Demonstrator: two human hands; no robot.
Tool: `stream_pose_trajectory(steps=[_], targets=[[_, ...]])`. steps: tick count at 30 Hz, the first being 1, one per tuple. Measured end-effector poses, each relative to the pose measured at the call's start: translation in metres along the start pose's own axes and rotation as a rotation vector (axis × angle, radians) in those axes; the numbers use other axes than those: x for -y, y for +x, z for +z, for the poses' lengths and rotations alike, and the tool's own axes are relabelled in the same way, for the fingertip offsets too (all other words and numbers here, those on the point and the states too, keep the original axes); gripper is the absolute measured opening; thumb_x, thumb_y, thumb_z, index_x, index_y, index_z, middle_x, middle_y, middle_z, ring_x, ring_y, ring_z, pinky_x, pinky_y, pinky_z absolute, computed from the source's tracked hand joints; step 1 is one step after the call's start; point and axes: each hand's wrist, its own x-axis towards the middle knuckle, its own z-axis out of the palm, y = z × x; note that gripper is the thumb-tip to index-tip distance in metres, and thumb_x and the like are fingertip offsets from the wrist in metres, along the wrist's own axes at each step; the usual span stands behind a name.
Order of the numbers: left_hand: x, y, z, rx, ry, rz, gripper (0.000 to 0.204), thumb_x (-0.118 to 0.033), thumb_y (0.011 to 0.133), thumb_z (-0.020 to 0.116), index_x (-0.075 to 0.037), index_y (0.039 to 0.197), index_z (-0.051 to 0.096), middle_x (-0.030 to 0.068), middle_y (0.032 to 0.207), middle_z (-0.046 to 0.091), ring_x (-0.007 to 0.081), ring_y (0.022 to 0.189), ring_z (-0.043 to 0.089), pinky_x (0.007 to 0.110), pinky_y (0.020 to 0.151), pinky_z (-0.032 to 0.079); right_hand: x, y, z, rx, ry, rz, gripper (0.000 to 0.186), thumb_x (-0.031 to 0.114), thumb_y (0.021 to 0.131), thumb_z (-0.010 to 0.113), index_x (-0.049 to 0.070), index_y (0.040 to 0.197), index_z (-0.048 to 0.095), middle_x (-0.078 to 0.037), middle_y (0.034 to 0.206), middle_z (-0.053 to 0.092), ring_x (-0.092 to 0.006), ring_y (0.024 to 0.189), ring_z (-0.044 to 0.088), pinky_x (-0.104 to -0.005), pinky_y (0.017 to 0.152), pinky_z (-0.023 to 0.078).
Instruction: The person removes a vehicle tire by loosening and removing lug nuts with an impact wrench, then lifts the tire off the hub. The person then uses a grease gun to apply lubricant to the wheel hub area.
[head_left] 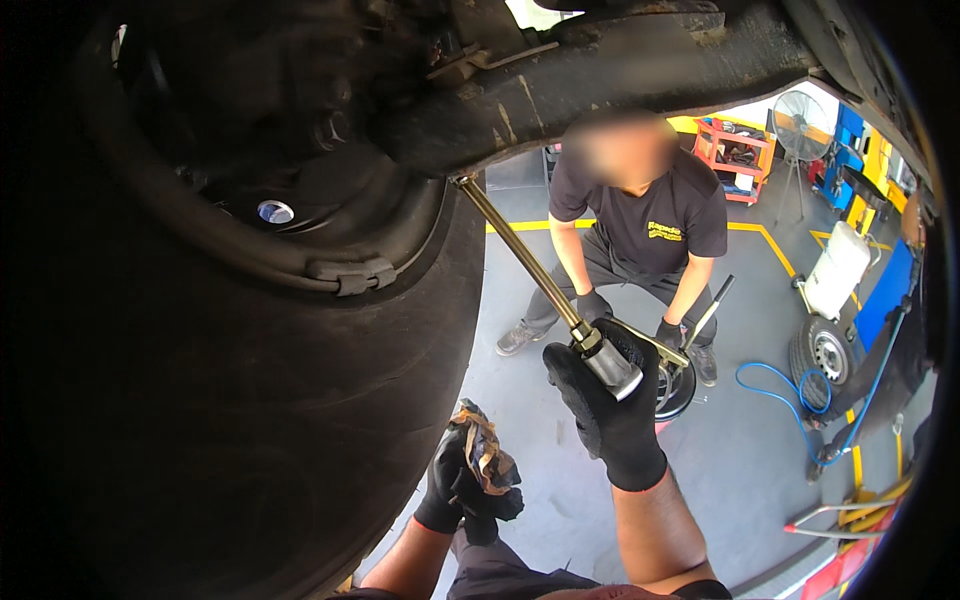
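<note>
My right hand (620,410), in a black glove, is closed round the lower end of a long brass-coloured tube (515,250) with a nut fitting (585,340) and a short silver cylinder (610,368). The tube slants up to the dark underside of a vehicle (480,125); I cannot tell whether its tip touches. My left hand (446,480), also gloved, grips a crumpled, stained brown and dark rag or paper (488,450) lower down, beside the large dark tyre (260,420).
A co-worker (640,220) crouches facing me, gloved hands at a metal lever pump on a bucket (676,395). At right are a red cart (728,175), a fan (800,125), a white tank (835,270), a loose wheel (822,355), blue hose (760,365) and another person's dark-clothed legs (880,390).
</note>
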Motion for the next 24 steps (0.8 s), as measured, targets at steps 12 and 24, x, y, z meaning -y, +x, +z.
stream_pose_trajectory(steps=[12,24], targets=[[0.008,0.003,0.002,-0.04,-0.052,0.013,0.035,-0.023,0.106,0.056,-0.002,0.133,0.057,0.0073,0.117,0.066,0.018,0.106,0.066,0.033,0.092,0.056,-0.003,-0.009,-0.006,0.058,0.592,0.607,0.024,0.006,0.092,0.077,0.006,0.079,0.057,0.005,0.058,0.055,-0.0012,0.05,0.05,-0.0222,0.045,0.034],[0.011,0.002,0.006,-0.012,-0.477,-0.071,0.039,-0.036,0.106,0.047,-0.007,0.129,0.059,0.0074,0.109,0.068,0.0207,0.094,0.067,0.037,0.083,0.057,0.009,0.003,-0.024,0.075,0.287,0.333,0.025,0.011,0.089,0.075,0.002,0.076,0.056,-0.005,0.059,0.053,-0.0085,0.057,0.051,-0.0335,0.054,0.04]])
